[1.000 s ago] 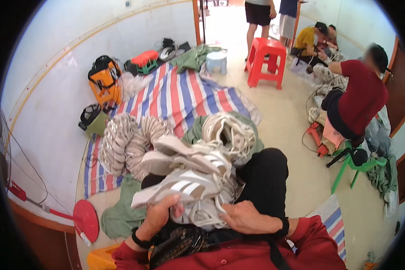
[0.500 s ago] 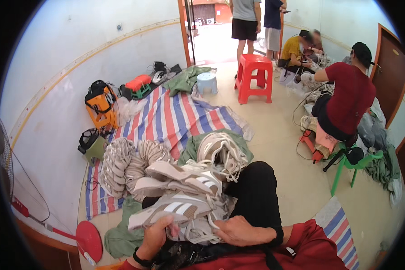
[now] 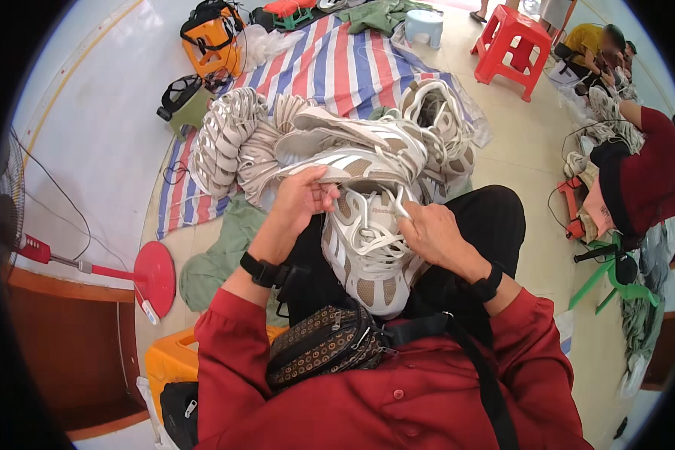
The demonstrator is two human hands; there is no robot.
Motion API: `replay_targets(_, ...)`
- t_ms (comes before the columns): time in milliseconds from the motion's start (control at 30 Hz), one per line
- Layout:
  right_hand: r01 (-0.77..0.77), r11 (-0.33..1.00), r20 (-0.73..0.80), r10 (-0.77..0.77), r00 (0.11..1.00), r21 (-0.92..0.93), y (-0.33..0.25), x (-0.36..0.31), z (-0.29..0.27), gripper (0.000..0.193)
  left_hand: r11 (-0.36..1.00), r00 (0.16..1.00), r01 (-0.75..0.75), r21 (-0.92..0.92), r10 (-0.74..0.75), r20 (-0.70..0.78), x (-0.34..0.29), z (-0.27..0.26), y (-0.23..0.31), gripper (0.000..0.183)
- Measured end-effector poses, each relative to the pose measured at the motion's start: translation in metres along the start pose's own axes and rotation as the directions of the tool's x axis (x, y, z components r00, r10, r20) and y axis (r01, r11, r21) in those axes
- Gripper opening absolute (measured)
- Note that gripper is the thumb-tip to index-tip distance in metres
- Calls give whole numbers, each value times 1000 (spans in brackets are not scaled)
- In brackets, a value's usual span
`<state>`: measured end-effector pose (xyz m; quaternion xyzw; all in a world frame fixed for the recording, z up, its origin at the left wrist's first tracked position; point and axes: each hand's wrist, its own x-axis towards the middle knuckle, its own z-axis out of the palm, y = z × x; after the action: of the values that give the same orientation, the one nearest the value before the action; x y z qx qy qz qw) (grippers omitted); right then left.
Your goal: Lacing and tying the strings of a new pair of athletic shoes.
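Observation:
A beige-and-white sneaker (image 3: 379, 259) rests in my lap with its toe toward me, its white laces (image 3: 386, 244) lying in loose loops. At its left upper edge my left hand (image 3: 304, 201) is closed, fingertips pinched at a strand of shoelace. Opposite, my right hand (image 3: 436, 234) is closed on a white shoelace beside the tongue. Just beyond my hands, similar sneakers lie stacked on their sides, the nearest one (image 3: 352, 161) close above my left fingers. Another laced sneaker (image 3: 439, 124) stands to the far right of the stack.
Rows of nested sneakers (image 3: 229, 142) lie on a striped sheet (image 3: 337, 64). A red fan base (image 3: 155, 279) stands at the left. Farther off are a red stool (image 3: 511, 49) and a light blue stool (image 3: 424, 28). Co-workers (image 3: 641, 176) sit at the right beside a green chair (image 3: 615, 281).
My view has tilted down toward my lap. My left hand has left the side of the stacked sneaker and moved to the lap sneaker's laces. My right hand remains at the laces.

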<state>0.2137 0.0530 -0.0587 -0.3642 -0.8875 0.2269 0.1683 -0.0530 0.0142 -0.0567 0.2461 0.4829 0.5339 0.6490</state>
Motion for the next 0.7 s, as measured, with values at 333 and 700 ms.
replay_targets(333, -123, 989, -49, 127, 991, 80, 7, -8, 18, 26, 952, 948, -111, 285, 15, 318, -15, 37, -16, 18)
replay_targets(700, -179, 969, -65, 193, 979, 170, 12, -8, 17, 26, -377, 499, -460, 804, 638, 586, -68, 79, 18, 41)
